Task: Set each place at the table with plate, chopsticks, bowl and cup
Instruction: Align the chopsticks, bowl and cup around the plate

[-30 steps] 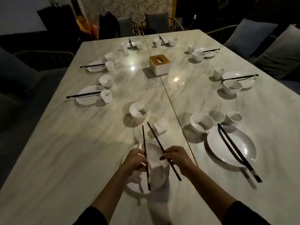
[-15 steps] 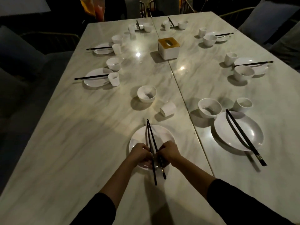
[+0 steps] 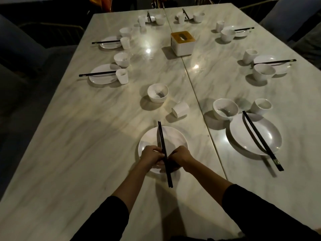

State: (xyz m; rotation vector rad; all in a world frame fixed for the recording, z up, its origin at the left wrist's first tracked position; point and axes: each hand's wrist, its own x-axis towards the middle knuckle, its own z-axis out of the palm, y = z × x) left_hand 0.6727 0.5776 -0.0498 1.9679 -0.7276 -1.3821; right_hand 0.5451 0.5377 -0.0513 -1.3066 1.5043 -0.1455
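Chopsticks [image 3: 161, 136] are closed up now: a second ago they were splayed in a V, one stick per hand, and now they lie side by side. Big to small: the marble table [image 3: 86, 136] has its other places laid, so I'd guess this is the last one. Its plate [image 3: 175, 136] sits near the person. The bowl [image 3: 157, 93] stands upright beyond the plate, slightly left and well clear of it. The cup [image 3: 180, 109] is beyond the plate too, but tipped on its side, so it probably needs righting. The pair runs across the plate's middle, butt ends overhanging its near rim. The left hand [image 3: 151, 158] pinches the sticks from the left and the right hand [image 3: 180, 158] from the right, both over the plate's near rim, probably to square the ends. No readable brand or writing, not even on the tissue box [image 3: 182, 43] far beyond the plate.
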